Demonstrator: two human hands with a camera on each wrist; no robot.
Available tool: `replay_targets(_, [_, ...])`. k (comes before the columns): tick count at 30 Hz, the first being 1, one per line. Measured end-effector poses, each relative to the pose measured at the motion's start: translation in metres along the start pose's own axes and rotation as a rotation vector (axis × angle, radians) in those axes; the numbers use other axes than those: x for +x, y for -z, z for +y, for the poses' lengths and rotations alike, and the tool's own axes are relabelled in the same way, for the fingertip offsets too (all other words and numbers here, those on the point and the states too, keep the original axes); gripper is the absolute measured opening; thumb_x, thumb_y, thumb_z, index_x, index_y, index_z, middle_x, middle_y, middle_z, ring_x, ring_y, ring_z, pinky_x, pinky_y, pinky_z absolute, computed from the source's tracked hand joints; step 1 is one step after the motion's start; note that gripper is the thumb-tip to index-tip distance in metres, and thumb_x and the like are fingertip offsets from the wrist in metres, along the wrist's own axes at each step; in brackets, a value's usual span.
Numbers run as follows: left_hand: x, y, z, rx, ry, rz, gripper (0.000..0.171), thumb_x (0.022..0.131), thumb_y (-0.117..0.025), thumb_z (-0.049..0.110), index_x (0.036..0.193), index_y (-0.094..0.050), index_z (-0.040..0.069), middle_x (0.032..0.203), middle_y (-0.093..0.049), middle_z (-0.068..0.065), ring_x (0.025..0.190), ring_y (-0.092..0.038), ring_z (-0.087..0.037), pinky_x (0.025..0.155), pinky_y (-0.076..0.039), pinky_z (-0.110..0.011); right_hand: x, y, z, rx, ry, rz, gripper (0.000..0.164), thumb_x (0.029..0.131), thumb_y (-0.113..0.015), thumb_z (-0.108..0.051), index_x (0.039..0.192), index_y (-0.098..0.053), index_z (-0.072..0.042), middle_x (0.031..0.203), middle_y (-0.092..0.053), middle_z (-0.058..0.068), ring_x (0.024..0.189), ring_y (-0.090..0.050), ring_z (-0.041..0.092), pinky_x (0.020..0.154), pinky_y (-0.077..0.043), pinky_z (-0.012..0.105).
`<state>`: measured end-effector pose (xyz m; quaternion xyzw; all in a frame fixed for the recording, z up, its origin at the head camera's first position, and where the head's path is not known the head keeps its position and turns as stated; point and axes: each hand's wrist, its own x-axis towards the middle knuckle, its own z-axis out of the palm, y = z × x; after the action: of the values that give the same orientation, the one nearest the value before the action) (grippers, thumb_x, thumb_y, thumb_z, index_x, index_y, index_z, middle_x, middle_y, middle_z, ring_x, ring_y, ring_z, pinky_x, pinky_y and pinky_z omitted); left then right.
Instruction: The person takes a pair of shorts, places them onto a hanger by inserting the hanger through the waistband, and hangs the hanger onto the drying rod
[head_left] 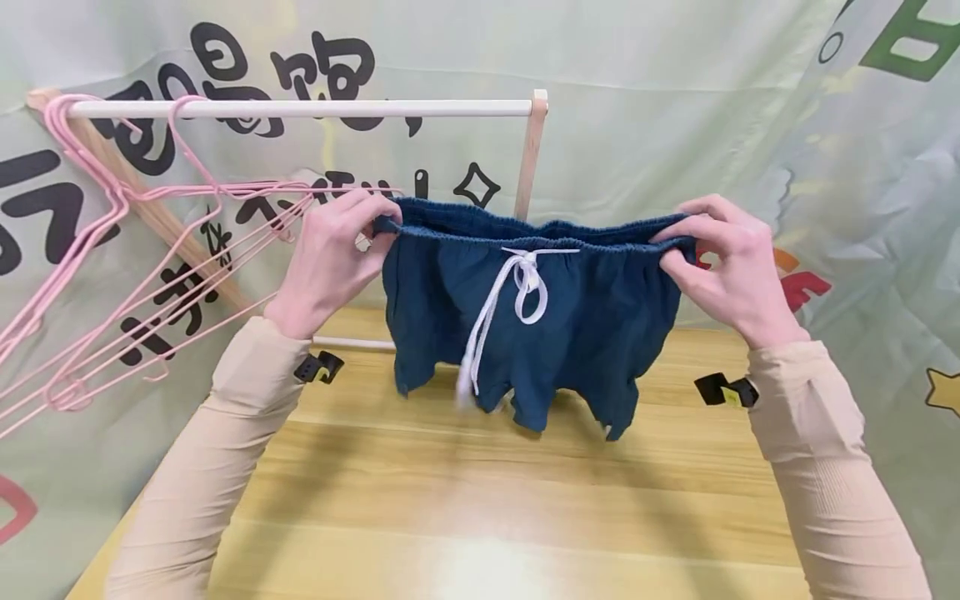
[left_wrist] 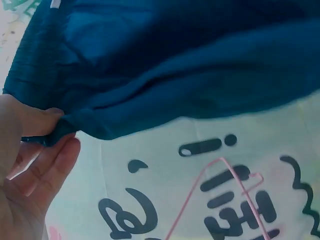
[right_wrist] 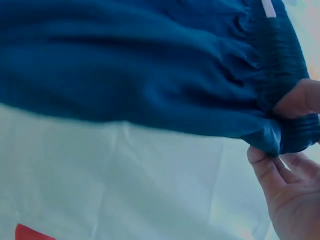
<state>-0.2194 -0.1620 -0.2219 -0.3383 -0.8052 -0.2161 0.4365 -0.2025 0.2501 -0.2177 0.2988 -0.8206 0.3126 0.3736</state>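
A pair of dark blue shorts [head_left: 465, 287] hangs in the air above the table, its elastic waistband spread wide between both hands. White drawstrings [head_left: 528, 283] tied in a loop dangle at its front. At one end of the waistband, the left hand [head_left: 337, 250] pinches the cloth between thumb and fingers. The right hand [head_left: 727, 262] pinches the opposite end the same way. In the left wrist view the shorts [left_wrist: 150, 65] show thumb and fingertips closed on the gathered edge. The right wrist view has the right hand [right_wrist: 295, 185] gripping the waistband's corner.
At the left stands a clothes rack with a white rail [head_left: 322, 108] and wooden posts. Several pink hangers [head_left: 112, 187] hang from the rail, reaching close to the left hand. Below lies a wooden table [head_left: 525, 500]. A printed cloth backdrop [head_left: 660, 100] surrounds the area.
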Motion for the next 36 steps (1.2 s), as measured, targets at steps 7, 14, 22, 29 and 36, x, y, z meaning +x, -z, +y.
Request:
replay_targets(7, [0.006,0.002,-0.008,-0.030,0.084,-0.193,0.014,0.086,-0.070,-0.004,0.097,-0.076,0.002,0.086,-0.073,-0.014,0.067,-0.060,-0.024,0.067,-0.042,-0.031,0.011,-0.005,0.008,0.040,-0.261,-0.158,0.037,0.104,-0.048,-0.023,0.094,-0.078,-0.005,0.095,-0.061,-0.027,0.077,-0.052,0.006,0.070,-0.039,0.018])
replay_targets(14, [0.017,0.008,-0.008,0.041,0.185,-0.458,0.023,0.077,-0.065,0.002,0.096,-0.077,-0.001,0.078,-0.071,-0.014,0.062,-0.056,-0.024,0.069,-0.044,-0.035,0.019,-0.017,0.007,-0.021,-0.407,-0.233,0.031,0.097,-0.050,-0.022,0.091,-0.079,-0.011,0.087,-0.063,-0.024,0.077,-0.058,0.002,0.069,-0.042,0.018])
replay_targets(22, [0.028,0.021,-0.012,0.035,0.237,-0.485,0.008,0.078,-0.071,0.008,0.077,-0.073,0.000,0.063,-0.061,-0.007,0.060,-0.053,-0.021,0.062,-0.038,-0.028,0.036,-0.023,-0.007,-0.029,-0.381,-0.209,0.035,0.095,-0.043,-0.016,0.094,-0.078,-0.011,0.096,-0.067,-0.012,0.083,-0.056,0.006,0.074,-0.039,0.019])
replay_targets(29, [0.038,0.039,-0.009,0.070,0.303,-0.111,0.014,0.080,-0.073,0.017,0.072,-0.074,0.006,0.064,-0.068,-0.006,0.055,-0.048,-0.009,0.057,-0.028,-0.020,0.055,-0.025,-0.016,0.065,-0.188,0.036,0.039,0.094,-0.038,-0.004,0.088,-0.076,-0.003,0.086,-0.060,-0.026,0.070,-0.044,0.004,0.065,-0.031,0.020])
replay_targets(36, [0.026,0.036,0.003,0.144,0.147,0.080,0.010,0.087,-0.069,0.003,0.088,-0.075,-0.004,0.085,-0.075,-0.019,0.077,-0.070,-0.035,0.070,-0.048,-0.036,0.045,-0.042,-0.011,0.053,-0.023,0.126,0.040,0.088,-0.036,0.010,0.093,-0.075,0.002,0.093,-0.069,0.009,0.078,-0.045,-0.001,0.069,-0.031,0.018])
